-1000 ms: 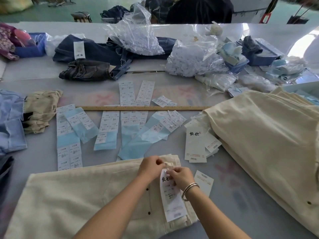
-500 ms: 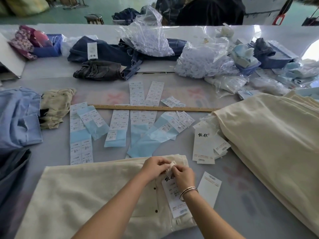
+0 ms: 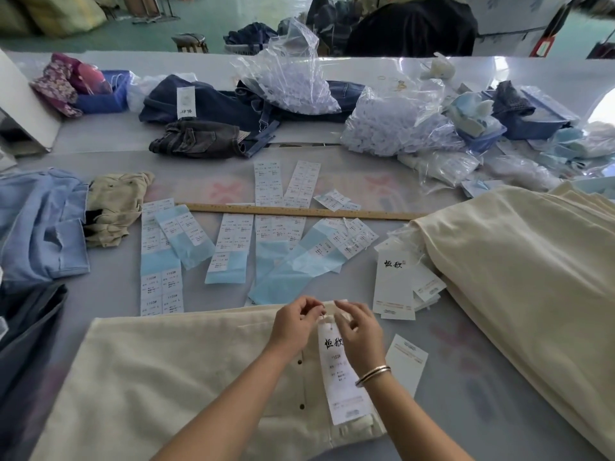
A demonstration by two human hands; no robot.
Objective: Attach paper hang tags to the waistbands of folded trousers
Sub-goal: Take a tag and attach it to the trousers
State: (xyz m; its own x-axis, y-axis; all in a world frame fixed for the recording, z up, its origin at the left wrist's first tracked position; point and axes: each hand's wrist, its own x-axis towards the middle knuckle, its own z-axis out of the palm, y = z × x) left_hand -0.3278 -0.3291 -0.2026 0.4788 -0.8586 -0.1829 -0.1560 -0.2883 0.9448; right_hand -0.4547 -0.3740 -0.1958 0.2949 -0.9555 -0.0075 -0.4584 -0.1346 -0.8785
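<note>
Head view: one hang tag is laid on the waistband end of the folded cream trousers, partly under the right hand. Its string is pinched at the tag's top by the left hand; right fingers curled, grip unclear. One loose tag just right. A tag stack further back.

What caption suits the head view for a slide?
Both hands, left hand and right hand, work at the top of a hang tag on folded cream trousers.
</note>
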